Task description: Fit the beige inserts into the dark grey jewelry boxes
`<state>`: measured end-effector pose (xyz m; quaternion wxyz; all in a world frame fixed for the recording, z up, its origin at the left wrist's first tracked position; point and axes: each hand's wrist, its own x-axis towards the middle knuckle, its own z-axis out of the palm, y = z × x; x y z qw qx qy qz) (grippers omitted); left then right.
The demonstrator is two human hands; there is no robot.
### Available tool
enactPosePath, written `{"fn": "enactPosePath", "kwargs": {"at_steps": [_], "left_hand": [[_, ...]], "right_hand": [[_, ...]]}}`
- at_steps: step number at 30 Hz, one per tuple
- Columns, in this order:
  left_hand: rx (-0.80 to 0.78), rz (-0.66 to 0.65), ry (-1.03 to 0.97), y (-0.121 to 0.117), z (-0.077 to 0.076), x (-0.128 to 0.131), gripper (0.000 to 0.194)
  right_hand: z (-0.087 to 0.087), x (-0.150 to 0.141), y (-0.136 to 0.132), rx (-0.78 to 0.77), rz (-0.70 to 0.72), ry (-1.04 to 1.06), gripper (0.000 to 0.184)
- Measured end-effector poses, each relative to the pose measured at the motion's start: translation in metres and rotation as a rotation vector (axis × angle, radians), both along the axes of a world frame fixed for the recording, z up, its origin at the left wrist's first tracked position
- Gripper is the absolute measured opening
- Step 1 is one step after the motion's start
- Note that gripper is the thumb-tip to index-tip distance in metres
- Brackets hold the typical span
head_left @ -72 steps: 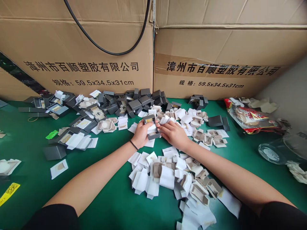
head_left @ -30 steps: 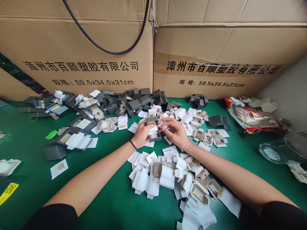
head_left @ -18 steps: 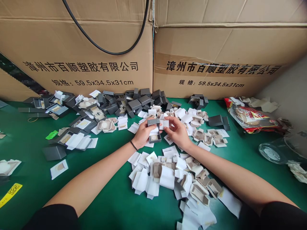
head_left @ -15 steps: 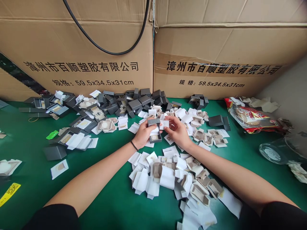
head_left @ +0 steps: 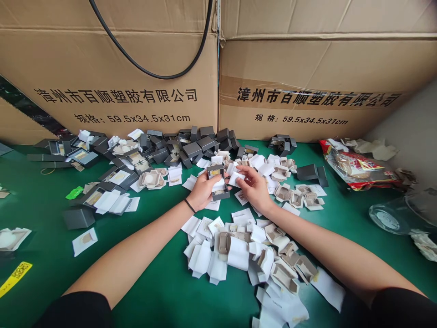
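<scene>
My left hand (head_left: 202,190) is closed round a small dark grey box (head_left: 220,194), which is open and shows a yellowish patch at its far end. Pinched between the thumb and fingers of my right hand (head_left: 254,187) is a small white card (head_left: 235,178), just right of the box. What else lies inside the box is partly covered by my left thumb. Below the hands a heap of folded white and grey-brown card inserts (head_left: 238,253) is spread on the green table (head_left: 150,273).
Many dark grey boxes (head_left: 193,149) are piled along two large cartons (head_left: 129,59). More card inserts (head_left: 297,197) lie to the right. A red food packet (head_left: 358,166) and a clear glass (head_left: 387,218) stand far right. A black cable (head_left: 167,76) hangs above.
The grey box has tilted in my left hand, so its far end now shows a yellowish patch. The white card in my right hand has turned and come slightly away from the box.
</scene>
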<state>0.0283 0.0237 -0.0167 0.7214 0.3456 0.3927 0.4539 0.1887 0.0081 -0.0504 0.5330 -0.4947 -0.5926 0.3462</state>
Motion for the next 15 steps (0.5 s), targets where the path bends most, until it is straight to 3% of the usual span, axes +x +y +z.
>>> {"fn": "enactPosePath", "kwargs": {"at_steps": [10, 15], "left_hand": [[0.008, -0.002, 0.009, 0.0, 0.001, 0.0, 0.024], [0.058, -0.04, -0.074, -0.002, -0.002, -0.002, 0.034]], "right_hand": [[0.014, 0.0, -0.01, 0.215, -0.045, -0.29, 0.022], [0.013, -0.001, -0.011, 0.247, -0.07, -0.238, 0.021]]}}
